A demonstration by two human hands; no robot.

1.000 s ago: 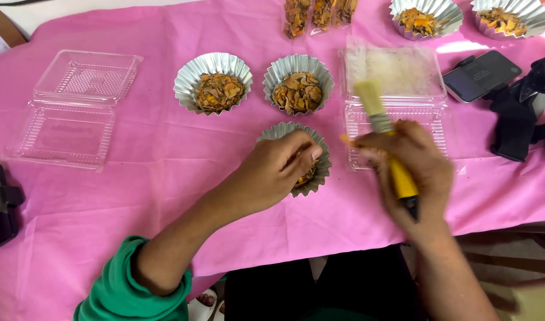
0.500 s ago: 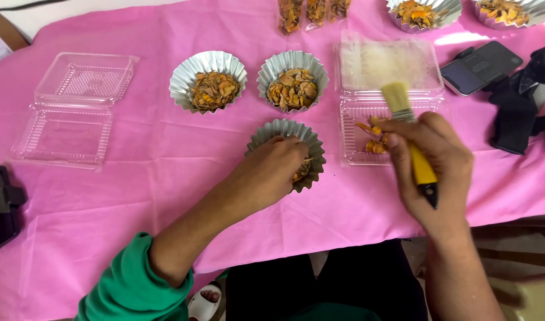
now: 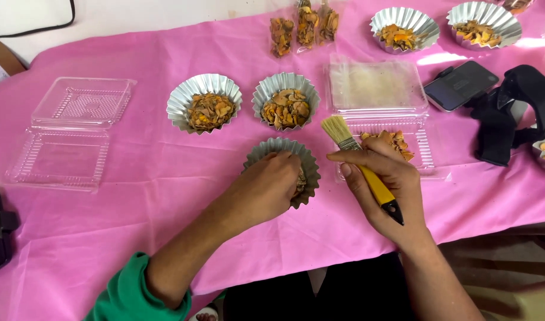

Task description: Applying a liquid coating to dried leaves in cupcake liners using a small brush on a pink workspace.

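Pink cloth (image 3: 136, 196) covers the table, and we take the near foil cup (image 3: 282, 169) as our landmark. Our left hand (image 3: 271, 189) lies over that cup, fingers curled down into it and closed on the dried orange chips inside; just what they pinch is hidden beneath the knuckles. Covering the cup this way likely steadies the light foil. Right of the cup, our right hand (image 3: 382, 190) grips a yellow-handled brush (image 3: 360, 166), fingers wrapped tight round the handle, bristles up and angled back toward the cup, held clear of the cloth. Just behind that hand an open clear box (image 3: 382, 113) holds a few more chips. Behind the cup stand two filled cups (image 3: 246, 108), side by side. Far left of it lies an empty clear box (image 3: 70, 134), opened flat. Far right rest a phone (image 3: 460, 85) and a black strap (image 3: 516, 113).
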